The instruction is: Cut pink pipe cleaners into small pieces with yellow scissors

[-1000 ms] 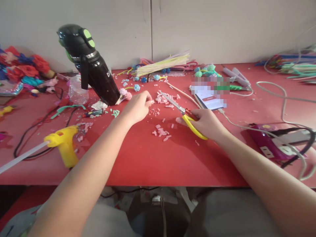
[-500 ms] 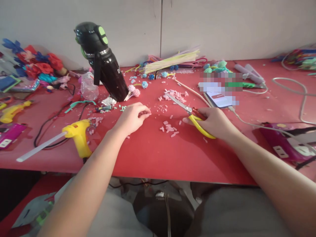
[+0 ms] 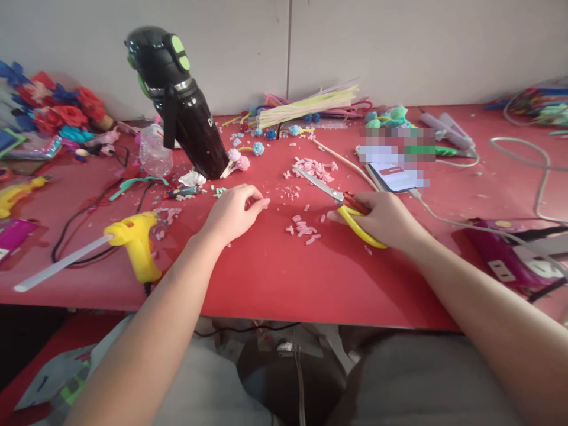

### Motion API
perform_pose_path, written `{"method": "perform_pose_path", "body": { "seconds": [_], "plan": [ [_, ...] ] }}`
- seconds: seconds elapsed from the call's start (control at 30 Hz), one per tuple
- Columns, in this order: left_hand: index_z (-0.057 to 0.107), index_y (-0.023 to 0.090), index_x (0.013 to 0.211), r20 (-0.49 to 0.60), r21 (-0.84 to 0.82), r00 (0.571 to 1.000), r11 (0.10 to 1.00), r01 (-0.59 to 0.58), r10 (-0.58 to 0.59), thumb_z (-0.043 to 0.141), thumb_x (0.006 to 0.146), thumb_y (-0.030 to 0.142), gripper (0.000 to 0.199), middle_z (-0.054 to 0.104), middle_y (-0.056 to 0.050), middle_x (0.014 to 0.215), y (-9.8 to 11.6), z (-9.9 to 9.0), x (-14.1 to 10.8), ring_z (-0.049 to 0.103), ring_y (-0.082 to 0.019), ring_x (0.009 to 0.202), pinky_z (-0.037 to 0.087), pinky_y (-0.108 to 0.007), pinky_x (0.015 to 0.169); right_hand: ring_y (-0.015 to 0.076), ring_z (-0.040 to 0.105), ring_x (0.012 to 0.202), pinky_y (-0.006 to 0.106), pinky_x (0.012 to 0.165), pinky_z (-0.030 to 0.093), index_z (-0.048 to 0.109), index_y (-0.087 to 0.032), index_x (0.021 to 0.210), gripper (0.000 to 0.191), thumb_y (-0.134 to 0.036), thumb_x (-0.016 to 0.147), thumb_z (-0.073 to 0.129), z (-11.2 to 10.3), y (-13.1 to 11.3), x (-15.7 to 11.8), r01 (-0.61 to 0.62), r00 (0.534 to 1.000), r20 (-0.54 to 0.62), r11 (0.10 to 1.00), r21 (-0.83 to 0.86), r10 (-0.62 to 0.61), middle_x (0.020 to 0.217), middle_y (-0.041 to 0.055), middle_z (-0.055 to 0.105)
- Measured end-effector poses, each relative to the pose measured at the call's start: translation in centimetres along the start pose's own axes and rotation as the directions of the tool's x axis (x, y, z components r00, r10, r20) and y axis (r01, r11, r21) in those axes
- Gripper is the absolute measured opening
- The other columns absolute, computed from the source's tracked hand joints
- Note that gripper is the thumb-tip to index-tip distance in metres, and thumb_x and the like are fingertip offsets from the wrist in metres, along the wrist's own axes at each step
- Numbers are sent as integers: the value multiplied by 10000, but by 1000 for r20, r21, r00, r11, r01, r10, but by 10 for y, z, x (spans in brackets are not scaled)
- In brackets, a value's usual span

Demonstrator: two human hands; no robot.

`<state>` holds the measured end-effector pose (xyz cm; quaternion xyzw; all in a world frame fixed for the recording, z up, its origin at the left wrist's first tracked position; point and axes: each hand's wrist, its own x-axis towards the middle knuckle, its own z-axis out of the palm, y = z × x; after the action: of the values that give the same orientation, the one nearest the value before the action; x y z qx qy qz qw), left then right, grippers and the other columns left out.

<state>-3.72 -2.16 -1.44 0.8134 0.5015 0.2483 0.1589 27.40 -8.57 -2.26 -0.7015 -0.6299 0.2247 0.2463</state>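
Note:
My right hand (image 3: 388, 222) grips a pair of scissors (image 3: 350, 216) by the yellow and red handles. The blades point up and left over a heap of short pink pieces (image 3: 317, 170) and look nearly together. Closer to me, more pink cut pieces (image 3: 302, 228) lie loose beside the scissors. My left hand (image 3: 237, 213) rests low over the red table, thumb and fingertips pinched together. Whatever is between those fingertips is too small to make out. Pink pom-pom flowers (image 3: 239, 161) lie just beyond that hand.
A tall black bottle (image 3: 190, 106) stands behind my left hand. To the left lies a yellow glue gun (image 3: 135, 236) with a glue stick in it. Pale yellow stems (image 3: 308, 106) lie at the back. A phone (image 3: 393, 176) with a cable and a purple box (image 3: 506, 254) are on the right.
The view has shifted slightly, so things on the left sit further left. Both hands stay almost in place, the right still gripping the scissors and the left still pinched.

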Motion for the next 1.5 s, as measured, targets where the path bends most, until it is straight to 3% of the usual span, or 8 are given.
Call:
{"method": "perform_pose_path", "body": {
  "seconds": [0.17,0.33,0.43,0.57,0.73,1.03,1.33,1.5],
  "plan": [
    [675,206,777,10,0,1000,1000,7,-7,656,1035,370,307,777,-65,844,3,0,1,627,-197,741,451,-327,728,126,283,594,321,511,234,372,-264,615,815,-997,597,727,0,-2,-1,-6,1000,-9,1000,-8,6,590,-39,287],
    [704,208,867,-51,-46,997,997,55,-58,712,996,325,174,782,-51,824,-1,2,2,649,-195,733,477,-323,719,125,290,593,318,511,230,384,-260,611,827,-1013,588,725,-1,-2,-1,3,1000,-2,1000,-3,-3,588,-37,301],
    [738,196,881,-90,-228,993,972,54,-76,735,991,349,188,812,-61,849,0,4,5,701,-194,762,538,-327,752,123,287,598,315,512,226,392,-255,604,836,-1021,581,725,0,-1,-1,3,1000,-6,1000,-1,-3,589,-37,292],
    [800,166,915,-97,-531,983,843,84,-159,877,886,400,248,849,-90,883,10,7,13,777,-209,810,637,-340,803,120,297,599,313,516,230,412,-252,625,821,-999,582,749,1,-1,-2,16,1000,-25,1000,21,-15,600,-41,311],
    [846,157,926,-81,-685,968,719,119,-237,996,754,446,369,872,-105,932,17,13,23,824,-234,854,691,-366,851,124,312,615,313,523,257,411,-255,638,816,-995,568,747,2,-2,-2,-3,1000,-2,1000,1,3,619,-41,333],
    [759,162,810,-35,-591,990,802,93,-140,880,922,457,339,801,-65,741,20,12,29,748,-165,657,622,-280,671,130,315,620,311,526,264,385,-259,635,804,-977,586,743,1,-1,-1,2,1000,31,999,-43,-1,623,-38,310],
    [690,190,777,-160,-444,986,890,-106,37,709,1039,393,332,737,-27,695,8,20,29,662,-144,619,523,-274,644,126,295,613,313,524,257,373,-253,615,833,-1010,580,720,2,-2,-2,20,1000,23,998,-53,-19,601,-37,301],
    [683,201,792,-168,-383,982,913,-142,82,658,1047,323,284,689,-8,663,7,24,28,614,-151,608,468,-286,623,139,294,613,332,533,252,351,-259,617,838,-1006,610,731,3,-2,-1,22,1000,22,997,-78,-20,605,-28,299]
  ]
}}
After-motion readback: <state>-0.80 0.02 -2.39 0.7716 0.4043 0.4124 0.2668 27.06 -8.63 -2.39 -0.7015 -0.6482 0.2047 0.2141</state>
